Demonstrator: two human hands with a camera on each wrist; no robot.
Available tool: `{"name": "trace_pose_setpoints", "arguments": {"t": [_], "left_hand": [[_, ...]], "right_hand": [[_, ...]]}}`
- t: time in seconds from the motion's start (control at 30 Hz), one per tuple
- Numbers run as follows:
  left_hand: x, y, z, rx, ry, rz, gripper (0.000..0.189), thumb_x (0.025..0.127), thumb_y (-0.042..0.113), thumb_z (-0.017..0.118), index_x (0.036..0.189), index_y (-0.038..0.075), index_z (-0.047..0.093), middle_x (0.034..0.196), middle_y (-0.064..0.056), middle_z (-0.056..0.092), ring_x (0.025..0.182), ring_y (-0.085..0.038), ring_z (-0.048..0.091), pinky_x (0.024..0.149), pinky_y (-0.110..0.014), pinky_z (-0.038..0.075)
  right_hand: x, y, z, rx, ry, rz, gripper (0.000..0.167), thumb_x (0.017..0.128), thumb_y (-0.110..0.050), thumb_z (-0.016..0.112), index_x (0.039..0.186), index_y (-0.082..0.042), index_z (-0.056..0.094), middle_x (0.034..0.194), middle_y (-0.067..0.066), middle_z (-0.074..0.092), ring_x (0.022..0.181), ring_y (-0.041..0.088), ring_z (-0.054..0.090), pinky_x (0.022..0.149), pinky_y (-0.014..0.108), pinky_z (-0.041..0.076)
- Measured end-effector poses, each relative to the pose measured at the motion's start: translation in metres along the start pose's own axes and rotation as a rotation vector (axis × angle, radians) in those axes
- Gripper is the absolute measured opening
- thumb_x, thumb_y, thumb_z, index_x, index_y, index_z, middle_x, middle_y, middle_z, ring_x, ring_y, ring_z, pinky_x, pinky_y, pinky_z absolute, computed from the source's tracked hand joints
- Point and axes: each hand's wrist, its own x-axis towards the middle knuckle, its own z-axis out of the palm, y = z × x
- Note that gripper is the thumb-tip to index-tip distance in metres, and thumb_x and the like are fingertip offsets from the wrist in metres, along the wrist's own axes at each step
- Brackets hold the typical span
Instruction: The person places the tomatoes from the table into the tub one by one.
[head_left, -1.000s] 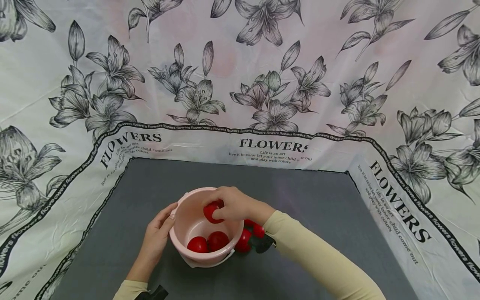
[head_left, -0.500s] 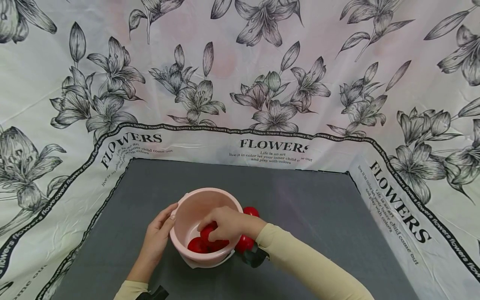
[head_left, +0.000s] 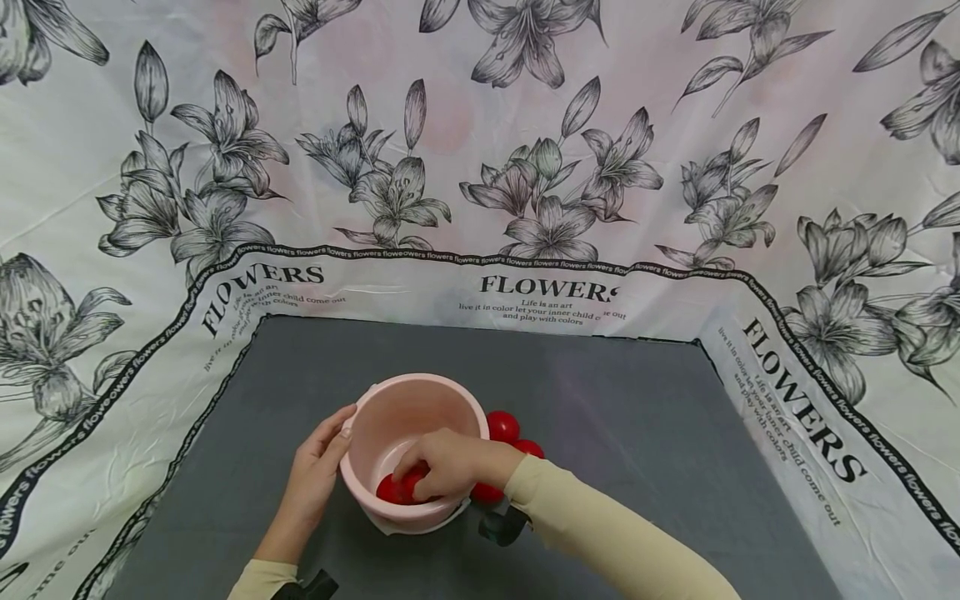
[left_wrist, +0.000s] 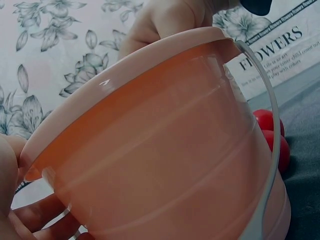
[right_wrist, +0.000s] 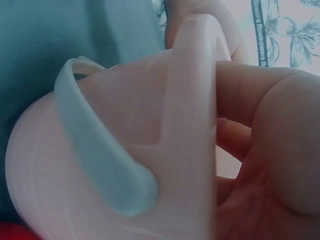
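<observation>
A pink plastic bucket (head_left: 438, 404) stands on the dark grey tabletop, a pale handle (right_wrist: 95, 140) hanging at its side. My left hand (head_left: 311, 467) grips the bucket's left rim, thumb at the top edge and fingers against the outer wall. Deep inside the bucket, my right hand (head_left: 450, 462) curls its fingers round a shiny red ball (head_left: 413, 480), low near the bottom. Another red ball (head_left: 389, 490) lies beside it, partly covered. In the right wrist view the bucket wall (right_wrist: 190, 120) hides the fingertips and the held ball.
Outside the bucket's right side, several red balls (head_left: 502, 427) lie close together, partly behind my right forearm. A white cloth (head_left: 547, 292) with printed flowers rises at the back and sides of the grey tabletop (head_left: 600, 400). Each wrist carries a black device (head_left: 504, 527).
My right hand has lowered the red ball from the upper part of the bucket to near the bottom, beside the others. The left hand and the bucket have stayed in place.
</observation>
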Motion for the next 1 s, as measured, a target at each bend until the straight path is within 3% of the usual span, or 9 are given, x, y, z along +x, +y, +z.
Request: {"name": "trace_pose_setpoints", "arguments": {"t": [0.13,0.23,0.63,1.0], "left_hand": [[0.0001,0.0005,0.0002,0.005,-0.004,-0.005,0.044,0.108,0.024,0.050,0.150,0.012,0.049,0.148,-0.006,0.051,0.111,0.014,0.055,0.090,-0.009,0.050],[0.0002,0.0007,0.0003,0.009,-0.003,-0.007,0.044,0.108,0.024,0.050,0.150,0.012,0.049,0.152,-0.012,0.050,0.110,0.015,0.054,0.090,-0.008,0.050],[0.0001,0.0015,0.0005,0.019,-0.004,-0.011,0.044,0.108,0.024,0.050,0.150,0.013,0.049,0.155,-0.013,0.049,0.112,0.014,0.053,0.090,-0.008,0.049],[0.0002,0.0012,0.0007,0.016,0.002,-0.018,0.043,0.108,0.024,0.050,0.150,0.013,0.049,0.155,-0.011,0.049,0.113,0.014,0.053,0.091,-0.007,0.049]], "right_hand": [[0.0000,-0.0006,0.0002,0.004,-0.005,0.006,0.040,0.082,-0.015,0.075,0.122,-0.020,0.075,0.091,-0.011,0.070,0.078,0.002,0.053,0.070,0.014,0.049],[0.0005,-0.0002,0.0006,0.003,-0.013,0.006,0.041,0.082,-0.014,0.077,0.122,-0.020,0.075,0.094,-0.010,0.072,0.080,0.003,0.054,0.071,0.014,0.050],[0.0010,-0.0017,0.0011,-0.042,-0.006,0.024,0.041,0.082,-0.016,0.080,0.122,-0.021,0.076,0.111,-0.010,0.074,0.091,0.003,0.056,0.080,0.015,0.052],[-0.0006,-0.0029,0.0011,0.008,0.013,0.061,0.045,0.083,-0.016,0.079,0.128,-0.020,0.073,0.111,-0.010,0.076,0.084,0.003,0.055,0.075,0.015,0.052]]}}
